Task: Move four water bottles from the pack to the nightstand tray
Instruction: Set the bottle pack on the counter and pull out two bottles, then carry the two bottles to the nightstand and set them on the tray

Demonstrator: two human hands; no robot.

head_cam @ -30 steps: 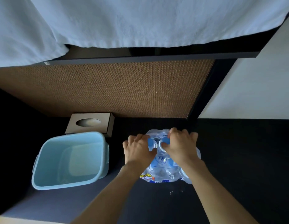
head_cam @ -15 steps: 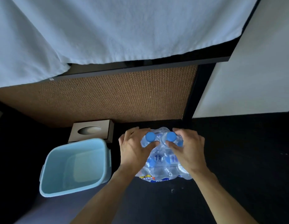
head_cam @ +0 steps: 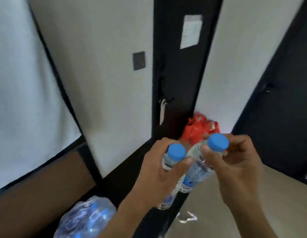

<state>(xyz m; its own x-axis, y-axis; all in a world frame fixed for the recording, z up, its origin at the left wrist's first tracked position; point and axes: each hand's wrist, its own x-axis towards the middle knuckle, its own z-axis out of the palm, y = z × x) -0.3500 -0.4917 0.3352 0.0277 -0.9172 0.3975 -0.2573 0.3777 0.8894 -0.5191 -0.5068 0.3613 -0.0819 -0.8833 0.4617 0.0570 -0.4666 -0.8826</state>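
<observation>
My left hand [head_cam: 159, 174] grips a clear water bottle [head_cam: 175, 155] with a blue cap, held upright at chest height. My right hand [head_cam: 235, 167] grips a second blue-capped water bottle [head_cam: 199, 170] just to the right, tilted a little; the two bottles are close together. The plastic-wrapped pack [head_cam: 87, 219] with more blue-capped bottles lies low on the floor at the bottom left, below my left forearm. No nightstand or tray is in view.
A dark door [head_cam: 180, 69] with a handle and a posted sheet stands ahead between white walls. A red-orange plastic bag [head_cam: 200, 127] sits on the floor by the door. White bedding [head_cam: 20, 100] fills the left. A scrap of torn plastic [head_cam: 187, 218] lies on the floor.
Both hands lifted a bottle each out of the pack. The view swung up and right, away from the blue bin and tissue box, toward the door.
</observation>
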